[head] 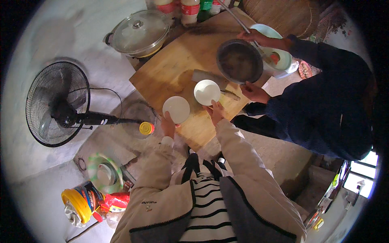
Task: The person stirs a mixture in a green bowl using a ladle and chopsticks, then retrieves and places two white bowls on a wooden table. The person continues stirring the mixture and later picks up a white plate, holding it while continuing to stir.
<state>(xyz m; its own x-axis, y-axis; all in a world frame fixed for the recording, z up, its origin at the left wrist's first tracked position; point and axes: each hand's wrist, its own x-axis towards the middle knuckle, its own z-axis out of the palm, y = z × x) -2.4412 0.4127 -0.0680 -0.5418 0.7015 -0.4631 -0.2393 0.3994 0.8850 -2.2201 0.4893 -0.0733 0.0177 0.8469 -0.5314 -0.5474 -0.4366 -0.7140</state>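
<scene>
My left hand [169, 125] grips the near edge of a round, pale flat disc [176, 109]; whether it is a plate or a lid I cannot tell. A white bowl [207, 92] is held at its rim by my right hand [215, 112], above the wooden board [185, 63]. Behind that bowl a cleaver [209, 77] lies on the board, its handle pointing right. At the right, another person's hand [257, 93] steadies a dark round pot [240, 61]. That person's other hand [256, 37] grasps a long-handled utensil [238, 21].
A lidded pan [140, 33] stands at the back left, near several bottles [190, 10]. The black fan [60, 106] is at left, beside a yellow-lidded container [146, 128]. Pale green basins [281, 57] sit beyond the pot. A yellow-rimmed bucket [80, 203] occupies the lower left.
</scene>
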